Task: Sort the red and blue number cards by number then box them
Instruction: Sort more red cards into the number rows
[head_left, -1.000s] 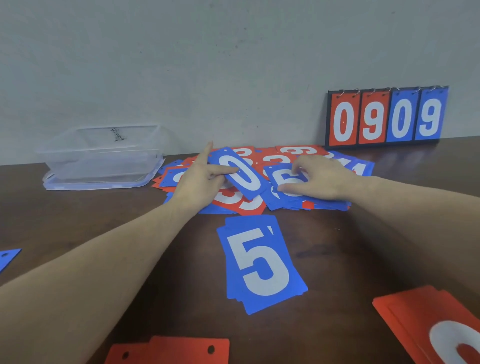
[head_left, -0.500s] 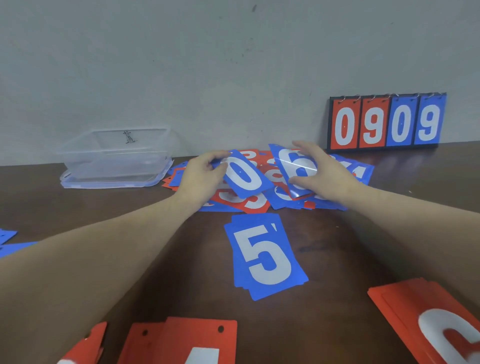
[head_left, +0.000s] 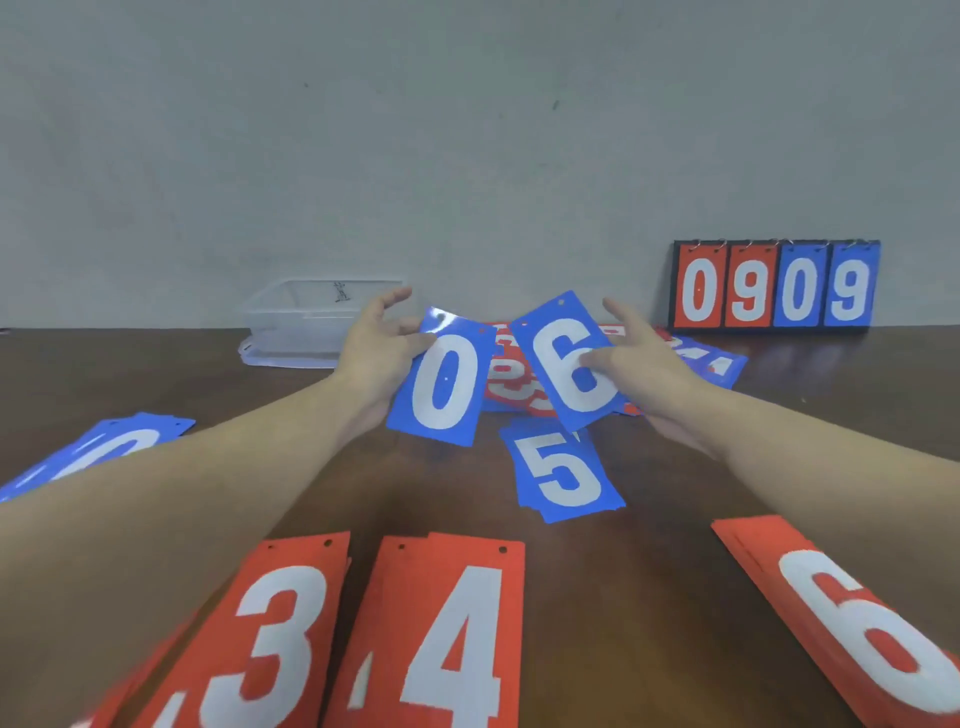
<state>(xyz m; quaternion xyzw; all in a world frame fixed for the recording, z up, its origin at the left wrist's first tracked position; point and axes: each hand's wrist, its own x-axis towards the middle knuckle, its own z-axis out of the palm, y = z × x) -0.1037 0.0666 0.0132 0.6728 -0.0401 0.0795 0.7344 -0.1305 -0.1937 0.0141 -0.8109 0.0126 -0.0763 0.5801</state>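
Observation:
My left hand (head_left: 376, 353) pinches a blue 0 card (head_left: 444, 384) by its left edge, lifted above the table. A blue 6 card (head_left: 569, 361) is held up by my right hand (head_left: 644, 364), thumb on its face. Behind both lies the mixed heap of red and blue cards (head_left: 511, 376). A blue 5 pile (head_left: 563, 470) lies flat just below the held cards. Sorted piles lie near me: red 3 (head_left: 270, 634), red 4 (head_left: 447, 634), red 6 (head_left: 857, 623), and a blue pile (head_left: 104, 449) at the left. The clear plastic box (head_left: 311, 322) stands at the back left.
A flip scoreboard reading 0909 (head_left: 774, 286) leans against the grey wall at the back right. The dark wooden table (head_left: 675, 467) shows bare patches between the piles. More blue cards (head_left: 717, 361) spread from the heap toward the scoreboard.
Both hands have lifted their cards off the heap and brought them nearer to me. The view has tipped down, so the red 3, 4 and 6 piles now show.

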